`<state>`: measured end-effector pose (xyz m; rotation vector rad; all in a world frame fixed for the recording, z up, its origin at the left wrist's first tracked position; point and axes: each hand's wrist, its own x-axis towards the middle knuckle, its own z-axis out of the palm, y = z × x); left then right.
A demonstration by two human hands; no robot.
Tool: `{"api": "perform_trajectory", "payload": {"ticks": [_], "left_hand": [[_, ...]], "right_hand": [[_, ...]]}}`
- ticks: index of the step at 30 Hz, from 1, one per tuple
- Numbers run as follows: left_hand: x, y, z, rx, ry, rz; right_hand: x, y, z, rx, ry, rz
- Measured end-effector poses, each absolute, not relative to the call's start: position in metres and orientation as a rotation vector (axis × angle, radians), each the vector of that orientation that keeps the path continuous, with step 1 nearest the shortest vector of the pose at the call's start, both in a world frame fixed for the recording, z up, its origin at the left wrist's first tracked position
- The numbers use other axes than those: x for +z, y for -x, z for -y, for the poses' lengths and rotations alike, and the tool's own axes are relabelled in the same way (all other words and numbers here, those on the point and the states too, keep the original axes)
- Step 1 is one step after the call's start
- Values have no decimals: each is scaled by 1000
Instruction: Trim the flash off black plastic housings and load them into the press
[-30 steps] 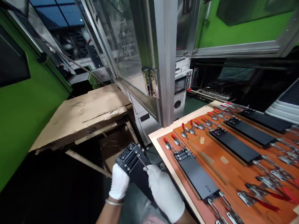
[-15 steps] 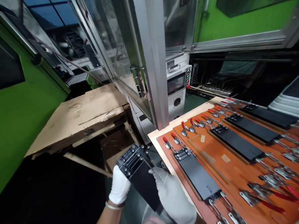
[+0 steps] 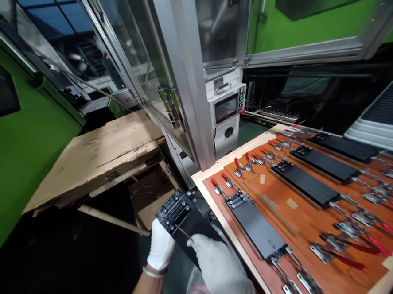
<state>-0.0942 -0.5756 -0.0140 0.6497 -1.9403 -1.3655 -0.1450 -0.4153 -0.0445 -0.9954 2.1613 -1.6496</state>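
A long black panel (image 3: 197, 220) is tilted in front of me, with ribs and several small round metal inserts at its far end. My left hand (image 3: 161, 246), in a white glove, grips the panel's left edge near that end; its fingers are partly hidden underneath. Over the panel's middle, my gloved right hand (image 3: 220, 268) is closed on a thin metal rod (image 3: 182, 231). The rod's tip is by an insert on the lower left of the ribbed end; whether it touches, I cannot tell. Any handle is hidden inside the glove.
To the right, an orange board (image 3: 278, 227) carries several similar black panels (image 3: 256, 224) and red-handled toggle clamps (image 3: 323, 248). A cardboard-topped table (image 3: 117, 137) stands left. A metal-framed glass door (image 3: 183, 79) hangs ahead, before a white control cabinet (image 3: 227, 109).
The rod tip has moved from the right side of the ribbed end to its lower left. My right hand has shifted slightly down and left. The view has turned a little.
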Motion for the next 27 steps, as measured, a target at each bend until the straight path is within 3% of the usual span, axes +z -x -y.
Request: {"api": "perform_trajectory", "payload": {"ticks": [14, 27], "left_hand": [[-11, 94, 576, -1264, -628, 2021], [-24, 98, 574, -1138, -563, 2110]], "right_hand": [[-40, 142, 417, -1555, 989, -2273], [-50, 144, 413, -1500, 1300, -2543]]}}
